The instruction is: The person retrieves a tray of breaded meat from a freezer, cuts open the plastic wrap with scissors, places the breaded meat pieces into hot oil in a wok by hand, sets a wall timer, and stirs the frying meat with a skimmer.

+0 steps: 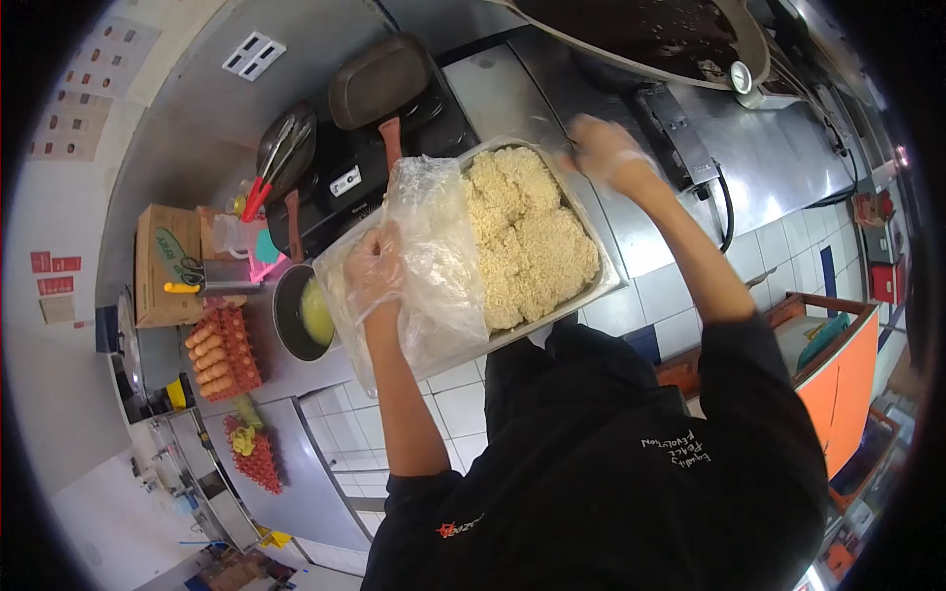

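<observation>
A metal tray (609, 276) holds several large crumb-coated pieces (532, 246), pale and rough, lying side by side. Clear plastic sheeting (434, 246) covers the tray's left part and is pulled back from the pieces. My left hand (372, 271), in a clear glove, grips the bunched plastic over the tray's left end. Beyond the tray's upper right corner is my gloved right hand (606, 153), raised and apart from the pieces. It is smeared by motion, so its fingers and anything in them are unclear.
A square pan (379, 79) rests on the black stove behind the tray. Left of the tray stand a dark pot (292, 325) with yellowish contents and a tray of eggs (212, 360). Red-handled tongs (271, 172) lean nearby. A large dark-filled vat (641, 34) with a dial is above right.
</observation>
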`<act>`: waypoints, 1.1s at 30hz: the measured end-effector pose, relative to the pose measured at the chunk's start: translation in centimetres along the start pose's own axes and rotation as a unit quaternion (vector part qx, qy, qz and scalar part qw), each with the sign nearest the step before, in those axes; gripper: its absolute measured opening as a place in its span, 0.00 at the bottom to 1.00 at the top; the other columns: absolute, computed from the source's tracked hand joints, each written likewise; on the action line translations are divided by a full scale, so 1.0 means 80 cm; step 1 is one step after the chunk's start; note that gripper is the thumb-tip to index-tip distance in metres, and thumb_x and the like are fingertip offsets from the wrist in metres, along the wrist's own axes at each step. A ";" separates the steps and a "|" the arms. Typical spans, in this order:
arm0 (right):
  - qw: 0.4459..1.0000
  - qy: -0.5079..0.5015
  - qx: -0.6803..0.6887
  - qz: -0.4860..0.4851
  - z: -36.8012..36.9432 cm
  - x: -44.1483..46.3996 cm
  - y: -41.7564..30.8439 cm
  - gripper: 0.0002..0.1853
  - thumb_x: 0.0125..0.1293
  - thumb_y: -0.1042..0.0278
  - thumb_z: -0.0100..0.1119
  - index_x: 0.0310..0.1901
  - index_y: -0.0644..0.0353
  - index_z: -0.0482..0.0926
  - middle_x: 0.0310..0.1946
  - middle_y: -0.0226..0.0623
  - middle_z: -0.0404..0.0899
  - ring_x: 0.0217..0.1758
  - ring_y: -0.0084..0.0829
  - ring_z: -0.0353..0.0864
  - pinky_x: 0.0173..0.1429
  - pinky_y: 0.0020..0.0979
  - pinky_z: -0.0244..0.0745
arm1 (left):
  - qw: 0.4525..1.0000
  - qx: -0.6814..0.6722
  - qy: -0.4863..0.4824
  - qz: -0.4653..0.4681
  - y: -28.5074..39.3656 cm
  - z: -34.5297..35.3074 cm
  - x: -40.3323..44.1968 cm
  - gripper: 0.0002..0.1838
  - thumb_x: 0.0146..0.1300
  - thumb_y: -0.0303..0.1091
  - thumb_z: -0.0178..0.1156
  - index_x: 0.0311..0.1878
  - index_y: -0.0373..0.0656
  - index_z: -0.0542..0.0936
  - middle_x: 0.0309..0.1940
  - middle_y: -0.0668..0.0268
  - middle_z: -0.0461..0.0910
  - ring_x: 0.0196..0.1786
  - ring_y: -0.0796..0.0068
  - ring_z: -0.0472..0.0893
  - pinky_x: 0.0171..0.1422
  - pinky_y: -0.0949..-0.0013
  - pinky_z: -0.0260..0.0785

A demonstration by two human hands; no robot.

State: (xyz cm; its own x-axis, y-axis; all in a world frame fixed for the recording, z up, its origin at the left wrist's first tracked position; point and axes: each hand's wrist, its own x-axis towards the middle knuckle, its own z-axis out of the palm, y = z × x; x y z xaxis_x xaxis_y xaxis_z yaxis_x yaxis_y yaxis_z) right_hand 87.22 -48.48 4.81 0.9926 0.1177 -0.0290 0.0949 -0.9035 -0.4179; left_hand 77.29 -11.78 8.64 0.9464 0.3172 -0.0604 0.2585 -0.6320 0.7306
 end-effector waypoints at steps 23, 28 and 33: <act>0.975 -0.023 0.173 0.138 0.045 -0.155 0.047 0.24 0.66 0.52 0.68 0.54 0.65 0.84 0.50 0.57 0.89 0.53 0.59 0.89 0.60 0.47 0.82 | 0.940 0.285 -0.016 0.188 -0.066 0.041 -0.065 0.38 0.68 0.55 0.69 0.78 0.52 0.73 0.79 0.58 0.67 0.86 0.53 0.58 0.88 0.33 0.36; 0.990 0.011 0.083 -0.117 0.043 -0.151 -0.058 0.33 0.68 0.47 0.69 0.61 0.70 0.81 0.51 0.60 0.87 0.57 0.56 0.87 0.65 0.47 0.80 | 0.931 0.244 0.040 0.267 -0.075 0.045 -0.067 0.35 0.70 0.55 0.67 0.77 0.54 0.76 0.77 0.61 0.70 0.85 0.54 0.59 0.89 0.32 0.36; 0.984 -0.174 -0.044 0.002 0.044 -0.103 -0.085 0.35 0.56 0.44 0.78 0.57 0.67 0.86 0.45 0.57 0.89 0.51 0.52 0.90 0.60 0.44 0.82 | 0.939 0.221 0.040 0.262 -0.070 0.038 -0.070 0.33 0.71 0.56 0.65 0.75 0.51 0.78 0.77 0.62 0.71 0.85 0.56 0.61 0.89 0.34 0.36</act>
State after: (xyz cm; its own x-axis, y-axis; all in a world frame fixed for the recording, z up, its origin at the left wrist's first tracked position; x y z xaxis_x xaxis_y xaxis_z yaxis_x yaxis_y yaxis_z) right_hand 78.10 -41.90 4.71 0.9085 0.2342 -0.3461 0.1126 -0.9348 -0.3369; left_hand 71.17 -12.16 2.77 0.9531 -0.0775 0.2925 -0.1661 -0.9419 0.2920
